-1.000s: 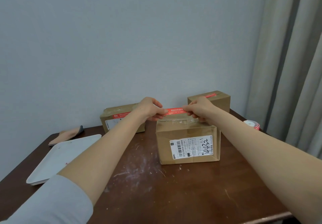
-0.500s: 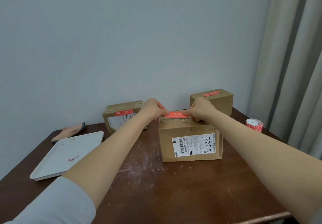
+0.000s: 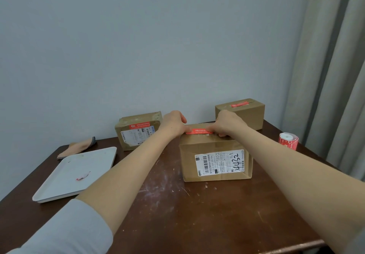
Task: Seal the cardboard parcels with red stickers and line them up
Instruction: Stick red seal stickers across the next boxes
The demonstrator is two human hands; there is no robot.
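Note:
A cardboard parcel (image 3: pixel 216 163) with a white shipping label stands in the middle of the brown table (image 3: pixel 177 214). A red sticker (image 3: pixel 199 131) lies across its top. My left hand (image 3: pixel 173 123) pinches the sticker's left end and my right hand (image 3: pixel 229 124) pinches its right end, both down on the parcel's top. A second parcel (image 3: pixel 138 133) with a red sticker stands at the back left. A third parcel (image 3: pixel 242 113), also with a red sticker on top, stands at the back right.
A roll of red stickers (image 3: pixel 288 141) sits near the table's right edge. A white tray (image 3: pixel 77 172) with a red scrap in it lies at the left, a folded cloth (image 3: pixel 79 148) behind it. Curtains (image 3: pixel 335 75) hang at the right.
Both hands have lowered the stretched red sticker from above the middle parcel onto its top. The view has tilted down a little.

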